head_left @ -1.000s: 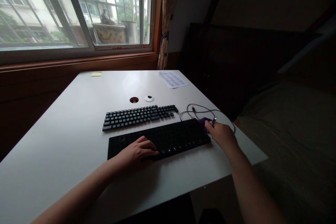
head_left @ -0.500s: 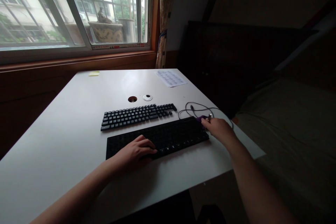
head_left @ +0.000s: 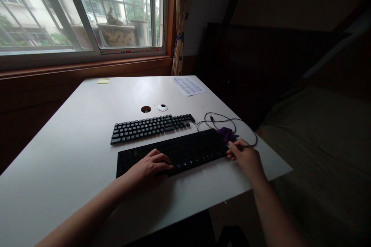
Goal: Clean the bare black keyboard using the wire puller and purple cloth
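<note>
A black keyboard base (head_left: 191, 148) lies slantwise on the white desk, with few keycaps showing on its dark top. My left hand (head_left: 153, 164) is on its front edge, left of the middle, fingers bent and closed over that edge. At the right end of the base, my right hand (head_left: 245, 156) is closed in a pinch; what is between the fingertips is too small and dark to make out. A crumpled purple cloth (head_left: 226, 134) lies just beyond those fingers. Behind the base, loose dark keycaps (head_left: 142, 128) are laid out in keyboard rows.
A thin black cable (head_left: 223, 114) with a plug loops near the desk's right edge. Farther back are a round cable hole (head_left: 146, 109), its white cover (head_left: 162, 107), printed papers (head_left: 189, 86) and a yellow note (head_left: 103, 81). The desk (head_left: 58, 154) stands below a window.
My right hand has moved down and slightly right, off the purple cloth to the keyboard base's right end. The cloth now shows more fully. My left hand has stayed in place.
</note>
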Demonstrator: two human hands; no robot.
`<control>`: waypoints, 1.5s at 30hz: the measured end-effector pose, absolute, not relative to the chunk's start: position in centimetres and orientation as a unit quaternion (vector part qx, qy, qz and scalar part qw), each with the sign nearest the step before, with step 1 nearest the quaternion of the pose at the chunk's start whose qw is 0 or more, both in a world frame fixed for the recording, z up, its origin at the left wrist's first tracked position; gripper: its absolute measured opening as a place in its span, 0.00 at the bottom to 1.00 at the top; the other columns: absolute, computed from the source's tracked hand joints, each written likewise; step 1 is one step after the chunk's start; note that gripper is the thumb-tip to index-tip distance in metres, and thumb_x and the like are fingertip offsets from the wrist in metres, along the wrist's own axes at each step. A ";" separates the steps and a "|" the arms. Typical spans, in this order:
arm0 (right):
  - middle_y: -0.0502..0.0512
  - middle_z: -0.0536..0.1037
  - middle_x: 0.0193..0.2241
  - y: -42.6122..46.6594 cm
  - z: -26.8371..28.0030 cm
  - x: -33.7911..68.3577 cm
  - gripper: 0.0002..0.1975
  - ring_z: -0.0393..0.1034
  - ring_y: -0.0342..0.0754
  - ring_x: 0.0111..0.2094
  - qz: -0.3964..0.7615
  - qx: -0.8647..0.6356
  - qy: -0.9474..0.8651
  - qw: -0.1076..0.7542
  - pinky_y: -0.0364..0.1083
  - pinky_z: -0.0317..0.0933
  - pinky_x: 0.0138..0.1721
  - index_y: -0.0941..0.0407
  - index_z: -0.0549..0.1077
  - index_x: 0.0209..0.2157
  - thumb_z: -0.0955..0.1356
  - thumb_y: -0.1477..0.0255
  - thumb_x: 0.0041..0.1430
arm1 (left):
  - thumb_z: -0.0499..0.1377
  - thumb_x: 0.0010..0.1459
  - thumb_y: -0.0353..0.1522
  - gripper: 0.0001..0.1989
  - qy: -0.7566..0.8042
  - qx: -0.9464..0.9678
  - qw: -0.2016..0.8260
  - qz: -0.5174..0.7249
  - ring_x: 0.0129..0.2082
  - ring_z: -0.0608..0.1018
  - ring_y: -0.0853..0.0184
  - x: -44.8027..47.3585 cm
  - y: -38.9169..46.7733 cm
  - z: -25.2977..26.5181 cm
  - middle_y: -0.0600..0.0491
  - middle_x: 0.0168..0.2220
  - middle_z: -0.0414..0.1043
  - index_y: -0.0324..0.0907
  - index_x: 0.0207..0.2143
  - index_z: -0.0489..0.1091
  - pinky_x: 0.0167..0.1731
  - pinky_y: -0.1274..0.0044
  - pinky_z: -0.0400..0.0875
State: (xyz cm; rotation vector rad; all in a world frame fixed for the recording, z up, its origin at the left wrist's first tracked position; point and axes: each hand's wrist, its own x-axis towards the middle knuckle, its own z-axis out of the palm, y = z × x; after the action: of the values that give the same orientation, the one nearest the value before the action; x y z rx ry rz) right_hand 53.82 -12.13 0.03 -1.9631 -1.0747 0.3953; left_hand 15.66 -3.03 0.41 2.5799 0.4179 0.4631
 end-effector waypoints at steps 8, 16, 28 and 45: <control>0.54 0.79 0.21 -12.8 -1.3 52.3 0.21 0.76 0.50 0.22 0.082 -0.786 -0.399 0.465 0.44 0.66 0.24 0.54 0.70 0.27 0.65 0.50 0.59 | 0.61 0.61 0.31 0.15 0.147 0.944 0.239 0.174 0.47 0.70 0.59 15.6 -3.0 0.3 0.47 0.49 0.74 0.46 0.51 0.75 0.46 0.67 0.72; 0.50 0.75 0.18 -12.9 -1.7 52.6 0.18 0.72 0.49 0.21 0.023 -0.808 -0.421 0.413 0.44 0.62 0.29 0.53 0.68 0.27 0.64 0.53 0.60 | 0.61 0.61 0.31 0.16 0.148 0.942 0.244 0.176 0.47 0.70 0.59 15.6 -3.1 0.4 0.48 0.49 0.74 0.47 0.51 0.75 0.47 0.67 0.72; 0.54 0.74 0.22 -8.6 0.6 55.4 0.14 0.69 0.50 0.27 0.047 -0.836 -0.521 0.164 0.44 0.53 0.28 0.54 0.70 0.23 0.63 0.61 0.56 | 0.62 0.60 0.29 0.17 0.120 0.945 0.249 0.176 0.47 0.71 0.60 15.6 -2.7 0.3 0.48 0.48 0.75 0.46 0.52 0.74 0.46 0.69 0.72; 0.43 0.62 0.13 -11.1 1.0 51.9 0.19 0.56 0.41 0.15 0.233 -0.699 -0.412 0.536 0.42 0.49 0.18 0.54 0.67 0.23 0.69 0.54 0.57 | 0.61 0.60 0.30 0.16 0.143 0.935 0.264 0.191 0.47 0.72 0.60 15.7 -3.1 0.2 0.48 0.48 0.75 0.47 0.51 0.74 0.47 0.68 0.72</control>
State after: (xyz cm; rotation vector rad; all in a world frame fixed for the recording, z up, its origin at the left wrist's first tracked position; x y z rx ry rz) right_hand 51.89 -11.09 0.99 -1.6648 -0.9823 0.5546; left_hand 15.74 -3.08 0.22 2.5263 0.3875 0.5166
